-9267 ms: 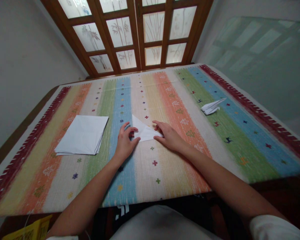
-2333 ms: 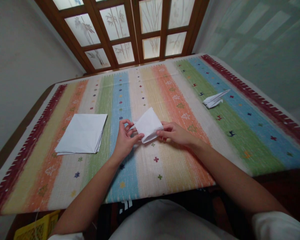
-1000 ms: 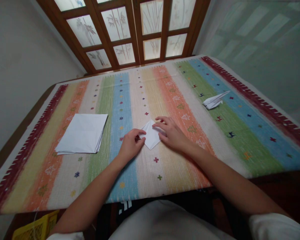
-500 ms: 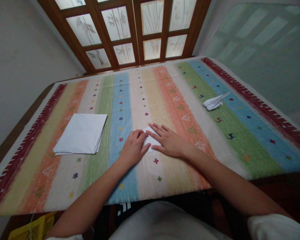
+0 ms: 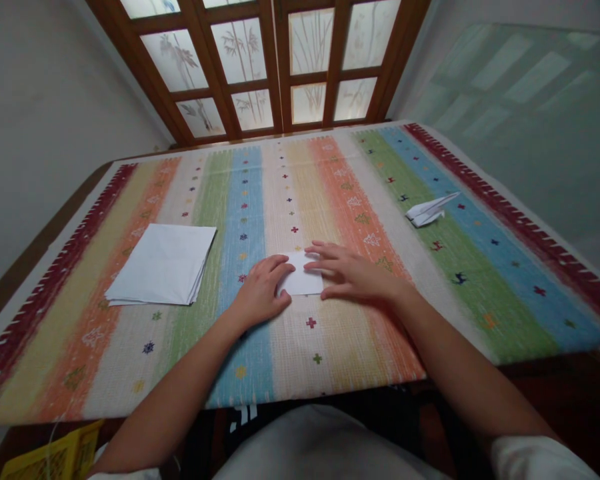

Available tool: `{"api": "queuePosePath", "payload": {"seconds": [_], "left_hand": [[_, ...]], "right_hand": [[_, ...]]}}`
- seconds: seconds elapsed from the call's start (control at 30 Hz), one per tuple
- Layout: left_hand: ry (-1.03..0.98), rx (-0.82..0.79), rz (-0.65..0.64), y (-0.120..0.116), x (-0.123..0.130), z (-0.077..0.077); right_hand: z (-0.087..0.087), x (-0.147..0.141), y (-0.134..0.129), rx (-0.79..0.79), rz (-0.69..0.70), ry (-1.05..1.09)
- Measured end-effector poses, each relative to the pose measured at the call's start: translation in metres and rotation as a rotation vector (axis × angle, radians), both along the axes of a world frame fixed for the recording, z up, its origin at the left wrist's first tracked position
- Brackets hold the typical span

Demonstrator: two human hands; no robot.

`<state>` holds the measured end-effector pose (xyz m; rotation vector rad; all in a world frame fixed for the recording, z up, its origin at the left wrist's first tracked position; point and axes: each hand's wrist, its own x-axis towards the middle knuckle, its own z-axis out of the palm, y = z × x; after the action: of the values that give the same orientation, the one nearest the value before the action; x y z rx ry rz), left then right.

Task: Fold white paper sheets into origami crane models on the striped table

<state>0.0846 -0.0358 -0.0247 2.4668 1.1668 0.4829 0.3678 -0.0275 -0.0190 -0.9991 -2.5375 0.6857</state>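
A small folded piece of white paper lies flat on the striped tablecloth in front of me. At its left edge rests my left hand, fingers bent and side by side, thumb apart near the lower left corner. My right hand is open over the right edge, its fingers spread and the fingertips at the paper. Part of the sheet's left and right sides is covered by the fingers. Neither hand is closed round the paper.
A stack of white paper sheets lies to the left on the tablecloth. Over on the right sits a folded white paper figure with a long point. A yellow plastic crate stands below the table's front left edge.
My right hand has lifted off the middle of the paper and moved right, its fingers spreading. More of the paper shows, now as a wider rectangle. The left hand has shifted slightly left.
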Motion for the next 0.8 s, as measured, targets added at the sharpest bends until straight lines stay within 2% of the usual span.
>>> {"api": "queuePosePath", "payload": {"seconds": [0.07, 0.17, 0.27, 0.4, 0.53, 0.8], "left_hand": [[-0.022, -0.012, -0.064, 0.005, -0.005, 0.0], [-0.026, 0.016, -0.084, 0.009, -0.007, 0.0], [-0.024, 0.019, -0.083, 0.005, -0.005, 0.004], [-0.032, -0.061, -0.145, -0.003, -0.002, 0.014], [-0.002, -0.068, -0.13, -0.006, -0.001, 0.021], [0.012, -0.099, -0.102, -0.002, -0.005, 0.019]], "right_hand": [[0.0, -0.002, 0.002, -0.038, 0.032, 0.033], [-0.003, -0.008, 0.002, -0.027, -0.005, 0.052], [-0.003, -0.014, -0.001, 0.02, -0.037, 0.036], [-0.002, -0.018, -0.003, 0.042, -0.057, 0.004], [-0.004, -0.018, -0.003, 0.033, -0.07, 0.032], [-0.007, -0.015, -0.002, 0.005, -0.048, 0.069]]}}
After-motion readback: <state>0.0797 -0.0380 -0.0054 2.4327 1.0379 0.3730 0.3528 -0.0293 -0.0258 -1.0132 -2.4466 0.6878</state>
